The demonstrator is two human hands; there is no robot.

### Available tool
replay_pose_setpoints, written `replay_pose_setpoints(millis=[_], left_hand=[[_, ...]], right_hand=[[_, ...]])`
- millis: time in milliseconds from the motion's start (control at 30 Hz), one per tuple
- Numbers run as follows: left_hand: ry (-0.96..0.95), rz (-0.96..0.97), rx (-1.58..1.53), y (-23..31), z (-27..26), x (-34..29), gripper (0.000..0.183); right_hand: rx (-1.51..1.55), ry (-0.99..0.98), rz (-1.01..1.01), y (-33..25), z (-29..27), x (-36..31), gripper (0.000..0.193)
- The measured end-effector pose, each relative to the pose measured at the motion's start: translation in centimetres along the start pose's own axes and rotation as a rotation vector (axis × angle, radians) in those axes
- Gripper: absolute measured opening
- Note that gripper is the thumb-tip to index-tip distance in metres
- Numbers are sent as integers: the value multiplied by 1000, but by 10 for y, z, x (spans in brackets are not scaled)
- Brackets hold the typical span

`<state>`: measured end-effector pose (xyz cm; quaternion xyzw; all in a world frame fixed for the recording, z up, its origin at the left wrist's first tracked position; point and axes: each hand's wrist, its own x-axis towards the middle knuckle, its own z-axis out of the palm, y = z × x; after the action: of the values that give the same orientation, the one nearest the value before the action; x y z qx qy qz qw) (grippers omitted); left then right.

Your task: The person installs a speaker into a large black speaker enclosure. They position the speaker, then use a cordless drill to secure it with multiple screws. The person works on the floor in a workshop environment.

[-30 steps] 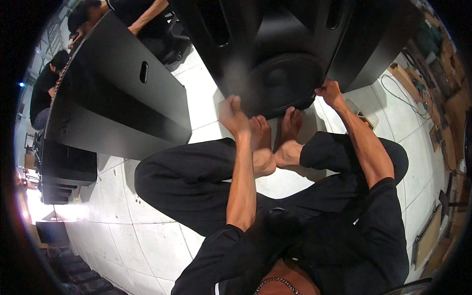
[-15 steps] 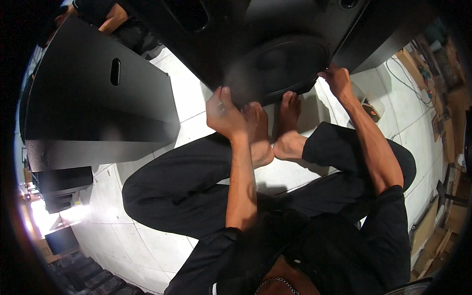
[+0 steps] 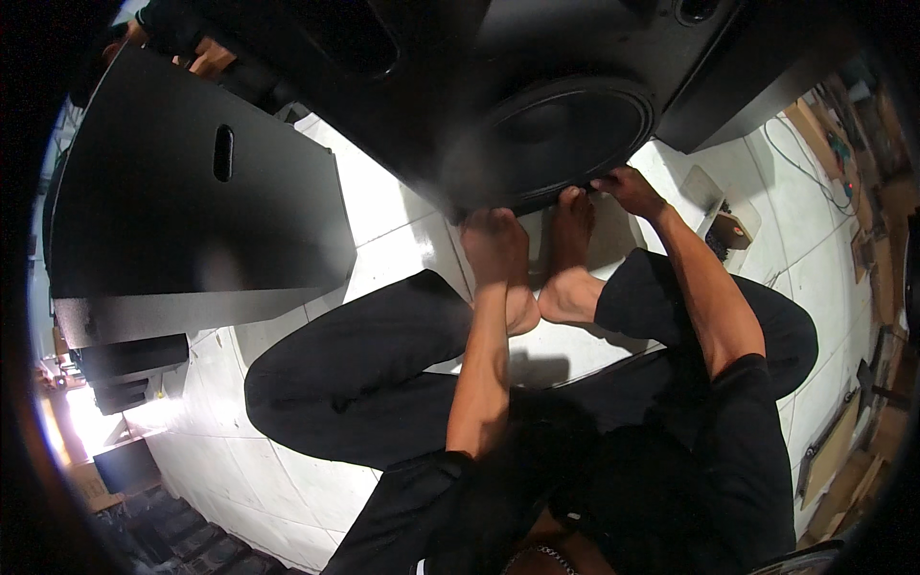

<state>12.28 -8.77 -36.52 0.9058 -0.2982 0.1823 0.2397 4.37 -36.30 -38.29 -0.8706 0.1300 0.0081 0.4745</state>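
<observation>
A large black speaker cabinet (image 3: 431, 105) stands in front of me, with a big round speaker cone (image 3: 561, 134) in its face. My left hand (image 3: 491, 244) is at the cabinet's bottom edge, left of the cone and over my left foot. Its fingers look curled, but their tips are in shadow. My right hand (image 3: 631, 192) is at the lower right rim of the cone, thumb and fingers drawn together there. Whatever either hand pinches is too dark to make out.
Another black cabinet (image 3: 192, 192) with a slot handle stands at the left. My bare right foot (image 3: 572, 240) is close under the cone. A small open box (image 3: 730, 230) sits on the white tiles at the right, near a thin cable (image 3: 805, 172). Another person's arm (image 3: 209, 57) shows at the upper left.
My left hand has moved right and slightly down, from the cabinet's left edge to over my foot. My right hand has slid left and down along the cone's rim.
</observation>
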Motion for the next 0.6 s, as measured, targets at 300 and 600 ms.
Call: replay_pose_setpoints(millis=[300, 600], left_hand=[[-103, -112, 74, 7, 5, 3, 20], [-65, -138, -13, -2, 2, 7, 26]], right_hand=[[86, 133, 32, -4, 11, -8, 31], [-60, 193, -51, -34, 9, -6, 29]])
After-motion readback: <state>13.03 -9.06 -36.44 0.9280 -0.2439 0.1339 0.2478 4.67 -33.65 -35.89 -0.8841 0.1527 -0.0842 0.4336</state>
